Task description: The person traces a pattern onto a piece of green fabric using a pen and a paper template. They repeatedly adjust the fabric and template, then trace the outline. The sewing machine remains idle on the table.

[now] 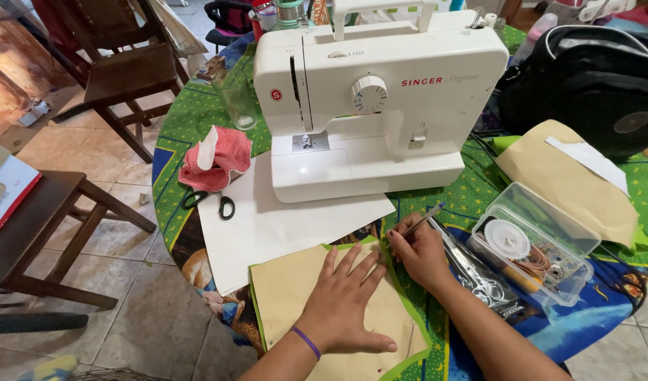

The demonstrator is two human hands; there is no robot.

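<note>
Here my left hand (342, 300) lies spread flat on the thin, limp tan paper pattern (317, 296) over soft green fabric (409, 360), while my right hand (417, 250) pinches a light pen (426, 219) at its edge.

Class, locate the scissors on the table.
The scissors lie left of the sewing machine, just below the red cloth, at the white paper's left edge.

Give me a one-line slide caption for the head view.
Left hand flat on tan paper pattern over green fabric; right hand holding a pen beside a white sewing machine.
</note>
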